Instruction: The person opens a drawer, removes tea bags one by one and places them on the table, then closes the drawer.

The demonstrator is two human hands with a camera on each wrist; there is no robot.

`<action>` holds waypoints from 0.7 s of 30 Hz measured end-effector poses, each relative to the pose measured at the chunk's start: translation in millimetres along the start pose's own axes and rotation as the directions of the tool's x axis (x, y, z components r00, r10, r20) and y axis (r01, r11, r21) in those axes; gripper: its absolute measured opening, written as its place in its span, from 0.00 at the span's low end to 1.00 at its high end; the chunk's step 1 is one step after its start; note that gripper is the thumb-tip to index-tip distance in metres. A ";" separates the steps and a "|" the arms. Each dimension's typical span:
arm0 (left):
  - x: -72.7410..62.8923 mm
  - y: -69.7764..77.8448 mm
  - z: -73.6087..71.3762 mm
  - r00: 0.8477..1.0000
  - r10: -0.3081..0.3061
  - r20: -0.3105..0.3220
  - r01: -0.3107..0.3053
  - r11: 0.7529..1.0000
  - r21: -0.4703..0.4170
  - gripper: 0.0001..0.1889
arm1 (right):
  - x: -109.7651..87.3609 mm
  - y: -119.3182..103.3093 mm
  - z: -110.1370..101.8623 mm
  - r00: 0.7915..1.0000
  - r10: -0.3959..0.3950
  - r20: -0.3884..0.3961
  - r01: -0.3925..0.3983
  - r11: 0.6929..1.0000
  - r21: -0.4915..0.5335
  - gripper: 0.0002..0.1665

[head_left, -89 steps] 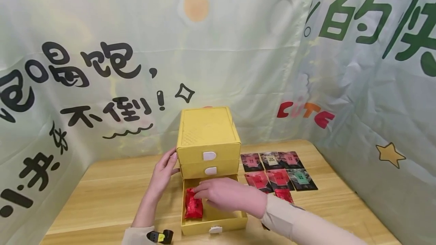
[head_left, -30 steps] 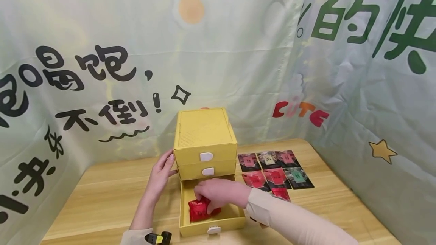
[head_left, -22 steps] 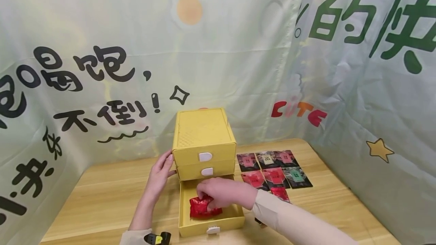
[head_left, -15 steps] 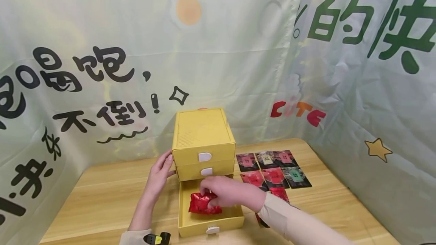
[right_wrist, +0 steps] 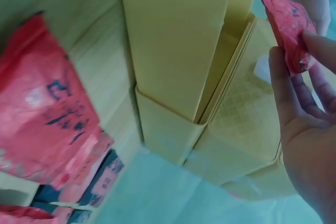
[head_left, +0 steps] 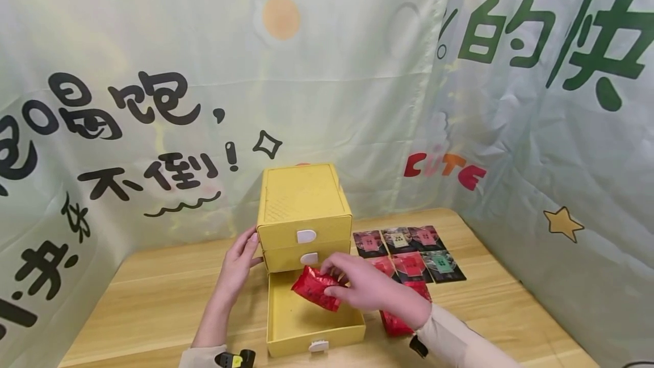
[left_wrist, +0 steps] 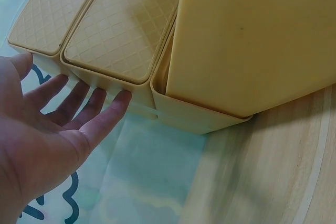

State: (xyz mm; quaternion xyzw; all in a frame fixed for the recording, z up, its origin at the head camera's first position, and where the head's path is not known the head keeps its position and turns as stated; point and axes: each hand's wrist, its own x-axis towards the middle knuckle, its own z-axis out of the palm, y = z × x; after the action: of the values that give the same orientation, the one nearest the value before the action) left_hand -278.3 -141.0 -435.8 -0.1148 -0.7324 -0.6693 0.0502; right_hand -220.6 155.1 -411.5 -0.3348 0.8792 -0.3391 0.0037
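My right hand (head_left: 365,285) pinches a small red foil packet (head_left: 313,289) between thumb and fingers, above the pulled-out bottom drawer (head_left: 293,325) of a yellow drawer box (head_left: 304,195). In the right wrist view, the thumb lies over one face of the packet (right_wrist: 290,30), with fingers behind it. The drawer below has a bare bottom. My left hand (head_left: 239,260) rests against the box's left side near its front edge. The left wrist view shows its fingers (left_wrist: 107,116) extended, fingertips right at the box wall.
Several flat, dark packets with red, cream and green labels lie in rows right of the box, one with a green label (head_left: 445,266). Nearer, red packets (head_left: 395,325) lie partly behind the right forearm. A printed cloth (head_left: 332,72) hangs behind the wooden table (head_left: 153,300).
The right hand has taken hold of the red packet at the drawer's left, turned it sideways and lifted it up from the drawer bottom. The left hand stays on the box.
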 end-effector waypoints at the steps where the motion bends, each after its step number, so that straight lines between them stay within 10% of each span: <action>1: 0.0 0.3 0.0 1.000 0.001 0.000 -0.001 1.000 -0.001 0.28 | -2.8 1.1 -1.2 1.000 0.011 -0.017 -0.011 1.000 0.025 0.14; 11: 0.8 -0.3 0.0 1.000 0.000 -0.001 0.000 1.000 -0.008 0.28 | -29.4 14.9 -12.2 0.970 0.112 -0.213 -0.084 0.987 0.136 0.16; 21: 1.1 -1.8 0.0 1.000 0.001 0.002 -0.001 1.000 -0.006 0.28 | -67.5 30.9 -34.1 0.891 0.301 -0.340 -0.220 0.941 0.257 0.17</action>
State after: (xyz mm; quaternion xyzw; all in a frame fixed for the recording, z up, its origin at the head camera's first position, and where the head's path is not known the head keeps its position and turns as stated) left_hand -279.9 -141.1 -437.3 -0.1160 -0.7305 -0.6711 0.0493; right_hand -194.3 232.1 -418.7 -0.1399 0.8596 -0.4845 -0.0826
